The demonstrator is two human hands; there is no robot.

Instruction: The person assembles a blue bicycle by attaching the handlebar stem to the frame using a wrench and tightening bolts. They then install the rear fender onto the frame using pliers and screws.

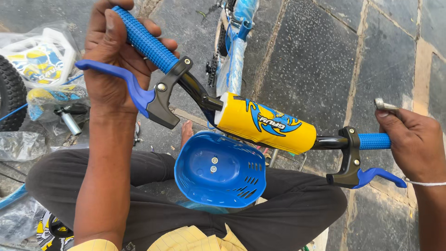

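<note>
From the head view, the left hand is wrapped around the blue ribbed grip at the left end of a child's bicycle handlebar, fingers curled behind it. Just below that grip hangs a blue brake lever on a black clamp. The right hand is closed over the other blue grip at the right end, and it also pinches a small metal tool that sticks up above the fingers. A second blue lever sits under this hand. Between the 2 grips, a yellow padded sleeve covers the bar. A blue plastic basket hangs near the middle, above the person's dark trousers. A black tyre and plastic-wrapped parts lie at far left on the stone paving.
</note>
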